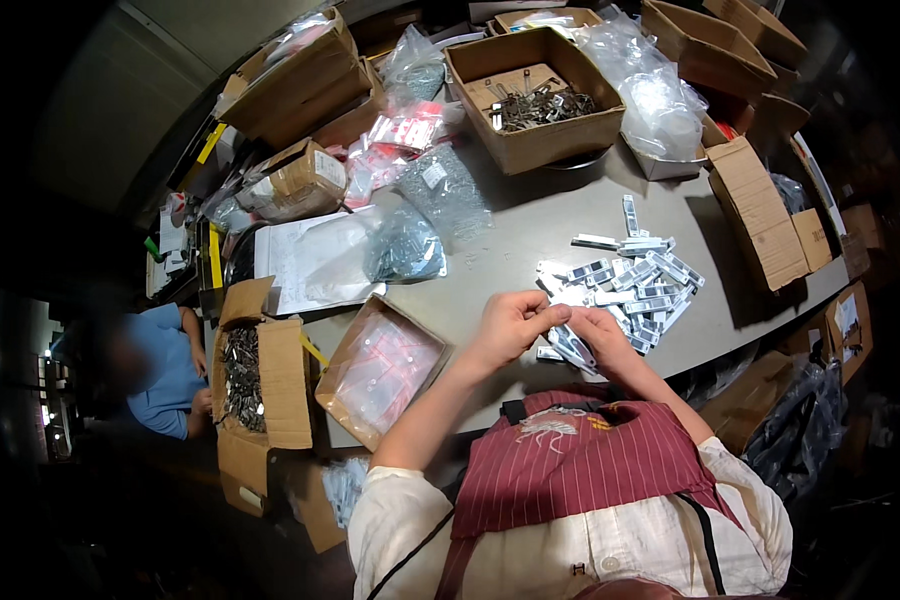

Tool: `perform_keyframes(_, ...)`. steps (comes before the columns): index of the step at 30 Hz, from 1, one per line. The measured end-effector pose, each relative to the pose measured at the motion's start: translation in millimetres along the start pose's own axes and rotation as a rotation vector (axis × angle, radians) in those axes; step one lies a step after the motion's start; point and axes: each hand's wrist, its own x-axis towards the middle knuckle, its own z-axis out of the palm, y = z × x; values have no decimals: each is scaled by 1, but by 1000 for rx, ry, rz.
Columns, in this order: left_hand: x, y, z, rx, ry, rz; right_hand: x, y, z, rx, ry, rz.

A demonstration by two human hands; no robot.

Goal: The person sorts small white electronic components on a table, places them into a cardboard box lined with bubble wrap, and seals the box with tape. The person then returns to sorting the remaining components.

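apron [590,465]: dark red, pinstriped | table [530,225]: grey | boxes [535,90]: brown | packets [640,275]: white-grey

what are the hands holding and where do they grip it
Both hands hold small flat silver-and-dark packets: the left hand pinches one at its upper end, and the right hand clasps a small bunch around its middle. The exact finger placement is too small to tell.

grey worktable [530,235], dark floor [120,520]
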Motion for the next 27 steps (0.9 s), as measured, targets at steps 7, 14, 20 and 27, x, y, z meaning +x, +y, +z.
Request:
perform_keyframes(7,5,8,30,-212,234,81,6,1,-16,-58,190,-98)
perform_keyframes(14,1,-18,24,-1117,11,-61,21,-1,-34,-509,415,-164)
perform_keyframes(20,-8,-33,54,-895,-4,-400,30,6,-46,-565,479,-419)
perform_keyframes(27,-7,-26,76,-642,-141,-391,21,4,-35,-299,335,-167)
